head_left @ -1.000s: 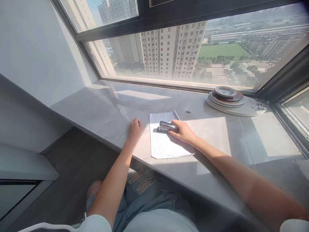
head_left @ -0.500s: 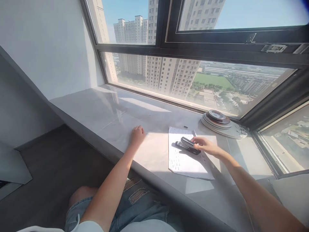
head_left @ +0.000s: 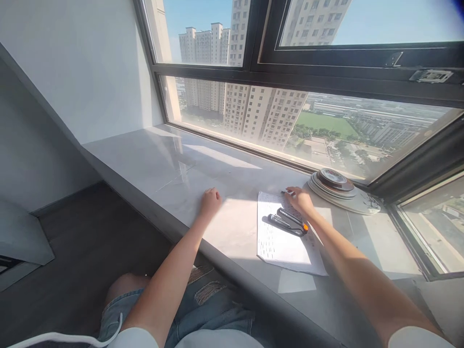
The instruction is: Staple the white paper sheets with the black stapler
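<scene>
My right hand [head_left: 300, 199] is beyond the top edge of a written sheet of paper [head_left: 266, 244], its fingertips closed on a small dark bar [head_left: 283, 192] at the ledge surface. Too little of the bar shows to tell its exact kind. On the sheet, just below my right wrist, lies a black stapler [head_left: 294, 221] with an orange end and its arm swung open. My left hand [head_left: 210, 204] rests on the ledge left of the paper, curled into a loose fist with nothing visible in it.
A stack of plates [head_left: 335, 186] stands in the right corner against the window frame [head_left: 326, 79]. The pale stone window ledge [head_left: 232, 232] runs along the glass, its front edge above my legs. Sunlit patches and shadows fall across it.
My right hand has let go of the stapler and moved up to the small dark bar. The stapler stays on the paper, its orange end now showing. My left hand stays put.
</scene>
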Demonstrator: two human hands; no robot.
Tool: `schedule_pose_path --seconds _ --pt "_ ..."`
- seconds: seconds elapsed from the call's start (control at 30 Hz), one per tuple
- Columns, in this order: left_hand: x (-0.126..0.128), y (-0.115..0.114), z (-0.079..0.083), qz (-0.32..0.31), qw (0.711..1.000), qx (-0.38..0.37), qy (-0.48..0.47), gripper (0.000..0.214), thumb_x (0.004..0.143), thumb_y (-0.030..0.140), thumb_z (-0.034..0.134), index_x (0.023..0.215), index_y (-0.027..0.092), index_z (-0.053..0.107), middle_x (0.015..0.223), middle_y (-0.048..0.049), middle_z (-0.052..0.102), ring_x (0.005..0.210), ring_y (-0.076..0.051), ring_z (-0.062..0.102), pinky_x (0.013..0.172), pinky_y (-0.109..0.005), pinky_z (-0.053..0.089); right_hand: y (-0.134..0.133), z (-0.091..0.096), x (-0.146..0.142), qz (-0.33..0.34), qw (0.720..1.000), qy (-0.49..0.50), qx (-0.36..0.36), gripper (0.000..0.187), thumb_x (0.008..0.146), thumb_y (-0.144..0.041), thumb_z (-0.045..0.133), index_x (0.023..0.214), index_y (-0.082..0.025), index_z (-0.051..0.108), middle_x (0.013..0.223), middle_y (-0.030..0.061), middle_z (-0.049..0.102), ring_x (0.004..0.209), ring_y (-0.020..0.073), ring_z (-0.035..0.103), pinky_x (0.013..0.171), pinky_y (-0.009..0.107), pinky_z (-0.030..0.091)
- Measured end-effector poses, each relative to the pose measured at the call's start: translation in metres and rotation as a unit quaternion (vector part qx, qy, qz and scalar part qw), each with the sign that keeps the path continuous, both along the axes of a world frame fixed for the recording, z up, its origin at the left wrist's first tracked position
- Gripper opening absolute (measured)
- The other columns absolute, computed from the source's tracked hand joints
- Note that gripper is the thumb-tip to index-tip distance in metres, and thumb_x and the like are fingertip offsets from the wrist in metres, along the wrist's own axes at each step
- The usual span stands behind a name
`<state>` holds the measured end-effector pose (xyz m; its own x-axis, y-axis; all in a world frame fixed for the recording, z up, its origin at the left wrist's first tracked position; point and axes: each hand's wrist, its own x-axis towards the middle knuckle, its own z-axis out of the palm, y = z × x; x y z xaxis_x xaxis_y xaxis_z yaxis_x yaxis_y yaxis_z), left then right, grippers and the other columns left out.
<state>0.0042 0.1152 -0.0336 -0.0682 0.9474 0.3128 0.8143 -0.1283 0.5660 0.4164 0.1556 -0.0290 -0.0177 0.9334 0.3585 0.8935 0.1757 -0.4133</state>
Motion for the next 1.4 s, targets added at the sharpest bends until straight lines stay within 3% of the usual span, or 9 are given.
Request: schedule_pose_path --seconds 0.23,0.4,0.57,0.77,0.9,1.07,1.17,1.27,1.4 --pt "0.001 0.001 -0.002 0.002 1.0 0.005 -0.021 0.016 0.083 0.008 0.049 0.075 0.021 0.053 0.079 -0.0067 0.06 0.083 -0.022 0.055 0.078 -0.035 0.045 -0.01 0.002 0.0 0.063 0.993 -0.086 0.047 0.028 0.091 -0.031 0.051 0.091 -0.019 0.076 0.097 0.0122 0.074 0.091 0.0283 0.066 0.083 0.039 0.051" --pt "0.002 0.001 -0.002 -0.002 0.999 -0.002 -0.032 0.018 0.081 0.006 0.048 0.074 0.022 0.052 0.078 -0.006 0.058 0.085 -0.024 0.055 0.081 -0.036 0.044 -0.022 -0.003 -0.006 0.075 0.987 -0.126 0.064 0.035 0.098 -0.034 0.045 0.112 -0.019 0.074 0.119 0.014 0.073 0.108 0.0318 0.065 0.096 0.044 0.051" --pt "0.002 0.001 -0.003 -0.007 0.999 -0.001 -0.049 0.017 0.081 0.007 0.048 0.074 0.022 0.053 0.079 -0.0062 0.057 0.086 -0.024 0.054 0.083 -0.038 0.043 -0.011 -0.027 -0.011 0.086 0.986 -0.138 0.024 0.051 0.101 -0.041 0.042 0.139 -0.014 0.062 0.144 0.0195 0.061 0.125 0.037 0.06 0.105 0.052 0.051" --pt "0.001 0.002 -0.004 -0.007 0.999 0.003 -0.034 0.019 0.082 0.006 0.047 0.073 0.022 0.052 0.08 -0.0065 0.058 0.087 -0.024 0.054 0.083 -0.037 0.043 0.002 -0.035 -0.03 0.113 0.987 -0.112 0.035 0.046 0.101 -0.033 0.04 0.133 -0.016 0.068 0.144 0.0179 0.061 0.127 0.0356 0.059 0.105 0.052 0.052" --pt "0.003 0.0 -0.001 -0.012 0.999 0.004 -0.049 0.02 0.082 0.005 0.048 0.074 0.022 0.054 0.079 -0.0057 0.059 0.085 -0.023 0.055 0.081 -0.037 0.045 0.005 -0.024 -0.062 0.133 0.989 -0.052 0.048 0.041 0.098 -0.027 0.04 0.117 -0.015 0.075 0.132 0.018 0.069 0.119 0.0331 0.063 0.104 0.053 0.053" --pt "-0.013 -0.01 0.008 -0.003 1.0 0.012 -0.008 0.02 0.086 0.005 0.047 0.084 0.02 0.059 0.088 -0.0081 0.063 0.091 -0.024 0.059 0.082 -0.035 0.047 0.025 -0.018 -0.119 0.18 0.983 -0.018 0.036 0.04 0.098 -0.027 0.041 0.115 -0.018 0.075 0.134 0.0142 0.068 0.125 0.03 0.061 0.11 0.051 0.049" --pt "-0.042 -0.023 0.01 0.082 0.991 0.02 0.104 0.018 0.089 0.011 0.051 0.099 0.019 0.064 0.109 -0.016 0.063 0.109 -0.033 0.058 0.091 -0.044 0.046 0.045 -0.02 -0.162 0.214 0.977 -0.019 0.016 0.04 0.097 -0.024 0.041 0.119 -0.018 0.074 0.137 0.013 0.067 0.128 0.0289 0.059 0.114 0.05 0.045" --pt "-0.07 -0.035 0.009 0.188 0.972 -0.004 0.14 0.023 0.093 0.018 0.05 0.11 0.017 0.065 0.123 -0.0219 0.058 0.117 -0.039 0.054 0.093 -0.049 0.045 0.062 -0.023 -0.209 0.256 0.966 -0.019 -0.006 0.042 0.1 -0.022 0.039 0.127 -0.018 0.071 0.147 0.0126 0.061 0.134 0.029 0.055 0.116 0.05 0.044" --pt "-0.08 -0.041 0.008 0.206 0.967 -0.013 0.151 0.028 0.095 0.02 0.046 0.117 0.017 0.064 0.125 -0.0224 0.057 0.118 -0.04 0.054 0.094 -0.051 0.044 0.075 -0.023 -0.256 0.308 0.951 -0.018 -0.03 0.042 0.102 -0.021 0.039 0.134 -0.018 0.067 0.157 0.0122 0.052 0.141 0.0291 0.051 0.118 0.048 0.042"
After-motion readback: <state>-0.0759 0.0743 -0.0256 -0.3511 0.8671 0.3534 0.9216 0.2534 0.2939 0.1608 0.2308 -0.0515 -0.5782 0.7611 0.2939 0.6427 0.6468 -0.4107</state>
